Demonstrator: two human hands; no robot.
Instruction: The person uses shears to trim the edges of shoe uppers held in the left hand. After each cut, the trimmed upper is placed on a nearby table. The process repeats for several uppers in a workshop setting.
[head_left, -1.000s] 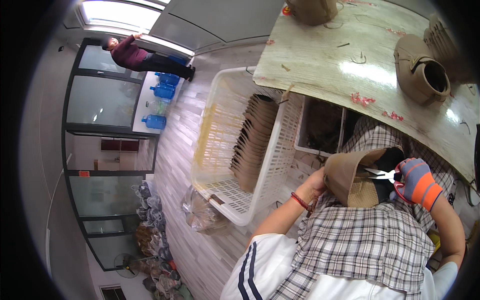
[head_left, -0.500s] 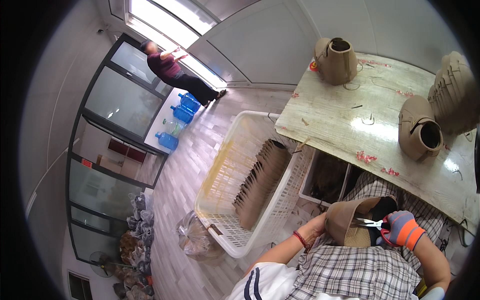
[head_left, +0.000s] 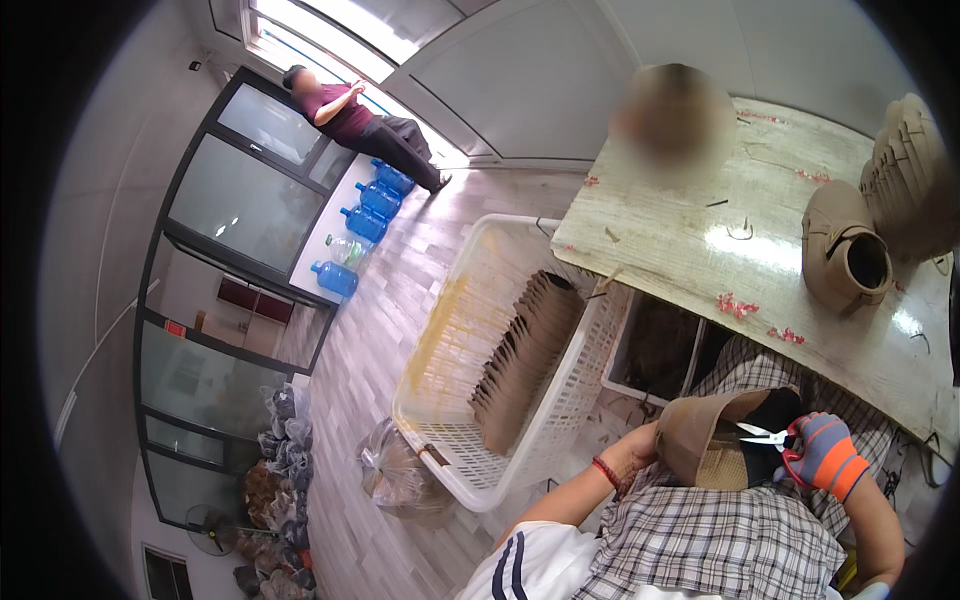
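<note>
Left hand (head_left: 637,452) gripping brown upper (head_left: 684,438), right hand (head_left: 824,452) curled round scissors (head_left: 774,439), forearms (head_left: 872,525) angled inward

To your left, you have blue water jugs (head_left: 362,222), a person (head_left: 345,115) near the window (head_left: 335,45), and piled bags (head_left: 288,450).

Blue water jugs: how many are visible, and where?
4, in a slanting row, upper left: top jug beside the standing person, second jug, third jug, then, past a clear jug, lowest jug. The person may hide more.
</note>
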